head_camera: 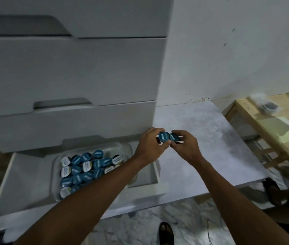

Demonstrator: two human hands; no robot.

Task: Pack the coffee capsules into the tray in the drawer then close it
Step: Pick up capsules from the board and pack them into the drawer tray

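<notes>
The bottom drawer (pixel 4 191) of a white chest stands pulled open. Inside it a clear plastic tray (pixel 56 161) holds several coffee capsules (pixel 85 167) with blue or white lids. Both hands meet over the grey marble table, just right of the drawer. My left hand (pixel 149 144) grips a blue-lidded capsule (pixel 164 137). My right hand (pixel 186 144) grips a second blue capsule (pixel 173 137), touching the first. My left forearm crosses above the tray's right part and hides it.
The grey marble table (pixel 211 147) adjoins the chest on the right. Closed white drawers (pixel 69 71) rise above the open one. A wooden shelf unit (pixel 264 131) with a bagged dark item stands at far right. A sandalled foot (pixel 165 232) rests on the marble floor.
</notes>
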